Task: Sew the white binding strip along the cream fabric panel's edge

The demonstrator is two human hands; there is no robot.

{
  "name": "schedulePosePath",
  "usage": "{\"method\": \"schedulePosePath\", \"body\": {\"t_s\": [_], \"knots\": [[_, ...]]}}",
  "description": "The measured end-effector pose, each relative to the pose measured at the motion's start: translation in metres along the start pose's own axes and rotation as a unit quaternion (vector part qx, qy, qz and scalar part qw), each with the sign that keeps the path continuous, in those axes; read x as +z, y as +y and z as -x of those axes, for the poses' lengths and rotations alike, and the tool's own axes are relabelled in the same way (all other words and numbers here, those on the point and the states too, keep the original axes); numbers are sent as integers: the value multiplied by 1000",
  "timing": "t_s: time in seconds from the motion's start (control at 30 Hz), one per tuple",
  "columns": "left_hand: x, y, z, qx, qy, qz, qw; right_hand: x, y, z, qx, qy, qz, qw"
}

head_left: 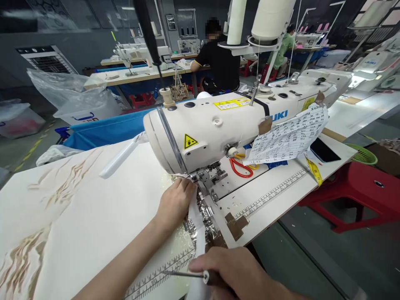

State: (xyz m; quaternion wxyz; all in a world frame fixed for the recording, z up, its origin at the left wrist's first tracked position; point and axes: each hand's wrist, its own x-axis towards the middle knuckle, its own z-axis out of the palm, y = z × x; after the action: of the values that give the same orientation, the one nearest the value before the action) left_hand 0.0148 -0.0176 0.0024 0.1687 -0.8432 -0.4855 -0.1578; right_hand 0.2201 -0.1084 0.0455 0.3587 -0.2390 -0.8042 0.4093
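A white sewing machine [193,129] stands across the table. My left hand [176,198] is closed beside its needle area, fingers bent down on a white fabric strip [200,233]; the fingertips are partly hidden under the machine head. That strip runs along the table edge toward me and passes by my right hand [237,268]. In my right hand is an awl [187,273], its thin metal shaft pointing left and its dark handle mostly covered by the fingers. Shiny tape [208,216] covers the surface near the presser foot.
Folded pale fabric pieces [26,260] lie at left on the white table [109,208]. Right of the needle are red-handled scissors [240,168], a handwritten sheet [287,137], a phone [325,150] and a tape measure [314,171]. A red stool [353,187] stands at right; a co-worker [221,62] sits beyond.
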Motion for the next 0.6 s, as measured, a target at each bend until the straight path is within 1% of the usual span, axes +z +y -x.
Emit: {"method": "schedulePosePath", "body": {"t_s": [0.07, 0.13, 0.2, 0.27, 0.33, 0.4, 0.6], "knots": [[2, -4, 3, -18, 18, 51, 998, 0, 7, 7, 26, 9, 65, 998], [4, -8, 6, -41, 29, 114, 992, -2, 15, 11, 78, 16, 127, 989], [5, -12, 8, -58, 39, 178, 982, -2, 24, 10, 136, 27, 182, 973], [5, -16, 8, -61, 34, 232, 970, -2, 35, 5, 162, 55, 236, 957], [5, -18, 7, -61, 21, 266, 962, 0, 45, -2, 164, 80, 286, 941], [4, -19, 6, -71, 13, 281, 957, 3, 54, -9, 154, 89, 318, 931], [6, -21, 7, -97, 5, 301, 949, 8, 63, -23, 144, 72, 351, 922]]}}
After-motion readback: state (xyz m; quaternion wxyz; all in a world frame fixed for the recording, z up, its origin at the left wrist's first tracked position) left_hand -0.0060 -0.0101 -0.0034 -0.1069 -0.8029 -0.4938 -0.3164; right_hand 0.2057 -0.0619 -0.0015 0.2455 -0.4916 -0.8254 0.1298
